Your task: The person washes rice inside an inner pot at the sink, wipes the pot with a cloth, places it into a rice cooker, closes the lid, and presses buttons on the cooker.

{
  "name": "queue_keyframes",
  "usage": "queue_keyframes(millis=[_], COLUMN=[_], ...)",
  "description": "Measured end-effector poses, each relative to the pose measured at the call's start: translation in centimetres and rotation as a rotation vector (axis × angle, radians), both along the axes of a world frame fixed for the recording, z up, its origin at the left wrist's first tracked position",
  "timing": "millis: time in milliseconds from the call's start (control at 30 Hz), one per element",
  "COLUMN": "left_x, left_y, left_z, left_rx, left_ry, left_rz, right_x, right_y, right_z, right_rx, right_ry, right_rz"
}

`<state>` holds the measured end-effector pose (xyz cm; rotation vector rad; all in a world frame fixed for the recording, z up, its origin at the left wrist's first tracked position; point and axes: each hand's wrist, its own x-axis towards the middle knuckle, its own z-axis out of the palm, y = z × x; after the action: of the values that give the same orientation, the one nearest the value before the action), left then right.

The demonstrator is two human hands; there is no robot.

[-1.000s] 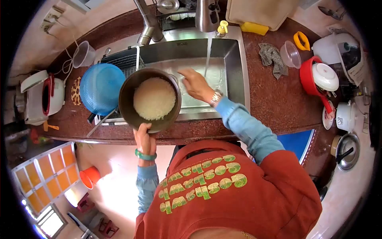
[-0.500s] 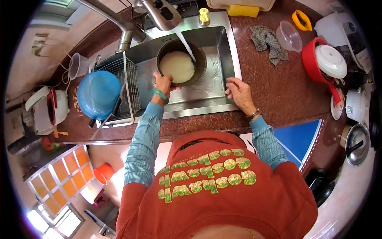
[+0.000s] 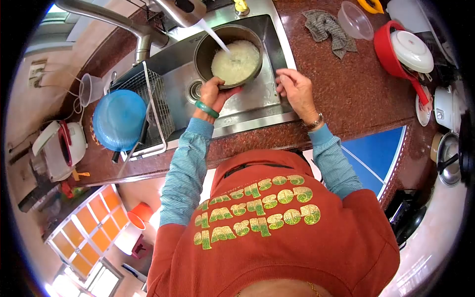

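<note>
A dark round pot [image 3: 200,59] is held tilted over the sink [image 3: 269,94], with pale grains that look like rice [image 3: 236,62] and cloudy water inside. My left hand [image 3: 213,94] grips its near rim. From the faucet head [image 3: 185,11] a stream of water [image 3: 213,34] runs into the pot and stirs the surface. My right hand [image 3: 297,93] hovers by the sink's right edge, apart from the pot. Its fingers are loosely bent, with nothing in them.
Left of the basin, a wire rack [image 3: 157,99] carries a blue bowl [image 3: 119,120]. On the right counter lie a crumpled grey cloth [image 3: 330,33], a clear plastic bowl [image 3: 355,21] and a red pan [image 3: 388,44] with a white lidded dish [image 3: 411,51] in it.
The pot has moved right in view, uncovering the drain. The water stream now lands on the grains rather than along the pot's right inner side. My left hand still grips the rim.
</note>
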<state>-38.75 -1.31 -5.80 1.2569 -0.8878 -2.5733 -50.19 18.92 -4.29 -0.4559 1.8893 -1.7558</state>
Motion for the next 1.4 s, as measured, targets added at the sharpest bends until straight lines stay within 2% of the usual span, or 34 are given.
queue_keyframes(millis=[67,133,200,233,300,333,400,433,500,567,633,667,700,767,800,833,900,967,1033,1067,1100,1167,1200,1233,1300,1367,1400], left_x=[0.1,0.3,0.4,0.5,0.5,0.5,0.6,0.8,1.1,1.4,1.0,1.0,0.9,1.1,1.0,1.2,1.2,1.1,1.0,1.0,1.0,1.3,1.4,1.4,1.4,1.2,1.2], left_y=[0.4,0.2,-0.4,-0.6,-0.5,-0.3,-0.1,-0.2,-0.6,-0.6,-0.2,0.0,0.2,0.5,0.7,0.7,0.7,0.4,0.9,1.3,1.2,0.7,0.5,0.4,0.5,0.8,0.8], left_z=[0.9,0.4,-0.2,-0.5,-0.2,0.7,0.9,0.6,0.2,-0.2,-0.4,-0.5,-0.9,-1.7,-1.4,-1.2,-1.0,-1.5,-0.6,-0.2,-0.5,-0.8,-0.7,-0.7,-0.6,-0.5,-0.8], left_rx=[-0.289,-0.31,-0.333,-0.403,-0.47,-0.472,-0.445,-0.442,-0.361,-0.339,-0.315,-0.292,-0.289,-0.165,-0.2,-0.205,-0.206,-0.188,-0.242,-0.25,-0.253,-0.179,-0.179,-0.18,-0.178,-0.174,-0.185], left_ry=[-0.076,-0.077,-0.078,-0.056,-0.024,-0.024,0.021,0.023,0.024,0.08,0.017,0.035,0.037,0.096,0.065,0.058,0.079,0.127,0.045,0.011,0.007,0.092,0.09,0.093,0.084,0.101,0.078], left_rz=[-0.055,-0.043,-0.033,-0.085,-0.139,-0.171,-0.167,-0.163,-0.152,-0.146,-0.15,-0.171,-0.174,-0.168,-0.169,-0.17,-0.154,-0.173,-0.226,-0.198,-0.198,-0.179,-0.158,-0.154,-0.14,-0.169,-0.16], right_x=[-0.1,-0.2,-1.1,-1.0,-0.3,0.0,0.6,0.3,-1.0,-1.3,-1.2,-1.8,-1.0,-1.7,-2.0,-2.9,-3.5,-2.2,-1.5,-1.6,-2.0,-2.5,-2.8,-2.8,-1.9,-1.7,-2.0], right_y=[-2.1,-4.3,-7.1,-8.6,-11.1,-12.2,-13.7,-13.8,-13.5,-13.5,-13.5,-13.5,-14.4,-14.1,-14.3,-14.0,-13.4,-13.0,-13.3,-13.7,-13.6,-13.2,-13.4,-13.6,-13.5,-14.1,-14.0], right_z=[2.6,3.0,2.0,0.8,-2.2,-2.6,-3.0,-2.8,-2.4,-4.1,-4.5,-4.5,-4.6,-4.2,-4.1,-4.5,-4.7,-3.2,-2.8,-2.4,-2.7,-3.3,-3.1,-3.5,-4.4,-4.5,-4.3], right_rx=[-0.041,-0.086,0.06,0.064,0.387,0.392,0.581,0.582,0.806,0.869,0.918,0.694,0.527,0.546,0.749,0.741,0.874,0.835,0.342,0.582,0.495,0.777,0.839,0.839,0.655,0.468,0.604], right_ry=[0.066,0.135,0.697,0.703,1.11,1.118,1.469,1.471,1.356,1.339,1.022,0.839,0.662,0.908,0.873,0.946,0.76,0.812,0.585,0.604,0.921,0.936,0.798,0.803,0.703,0.609,0.741], right_rz=[0.028,0.06,0.43,0.432,0.808,0.806,0.907,0.912,0.787,0.783,1.046,1.215,1.082,0.83,0.696,0.714,0.94,1.264,1.088,0.973,0.845,0.782,0.92,0.921,1.222,0.995,0.898])
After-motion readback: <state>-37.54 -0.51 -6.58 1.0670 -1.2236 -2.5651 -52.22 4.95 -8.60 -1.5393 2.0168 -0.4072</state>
